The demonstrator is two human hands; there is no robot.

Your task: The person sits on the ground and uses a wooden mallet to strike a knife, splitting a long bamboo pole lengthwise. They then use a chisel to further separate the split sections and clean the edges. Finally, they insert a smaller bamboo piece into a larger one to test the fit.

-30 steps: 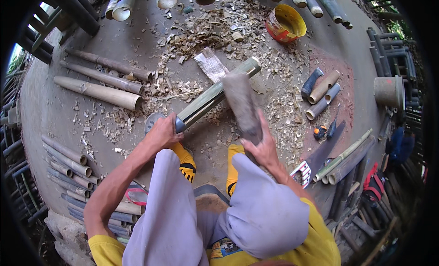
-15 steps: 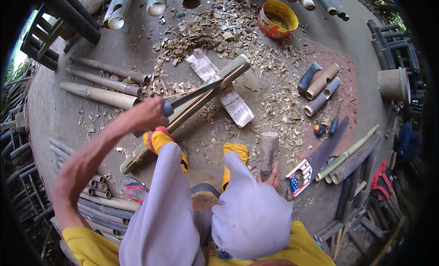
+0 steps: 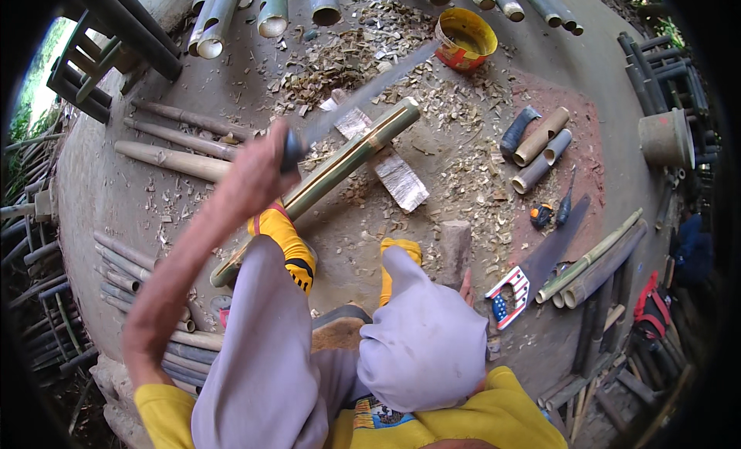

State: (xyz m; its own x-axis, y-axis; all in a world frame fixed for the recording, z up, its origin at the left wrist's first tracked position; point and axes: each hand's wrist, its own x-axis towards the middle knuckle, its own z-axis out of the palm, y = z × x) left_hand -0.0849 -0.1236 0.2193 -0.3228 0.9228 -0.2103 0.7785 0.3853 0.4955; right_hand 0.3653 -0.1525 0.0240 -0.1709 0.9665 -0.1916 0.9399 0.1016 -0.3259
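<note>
In my left hand is the dark handle of a long-bladed knife. The blade, blurred by motion, is raised over a green bamboo pole that has a long slot cut along its upper side. That pole slants from beside my left foot up to a flat, pale board under its far part. Low on the right, my right hand is mostly hidden behind my knee, its visible fingers against the lower end of a short, thick wooden block.
Bamboo chips litter the ground around a yellow-red bucket. To the right lie a handsaw, a tape measure, a screwdriver and short bamboo pieces. Longer bamboo poles lie on the left.
My left hand has lifted the knife up and away from the pole's slot, its blade now pointing toward the bucket. My right hand stays low by the wooden block, less of it showing.
</note>
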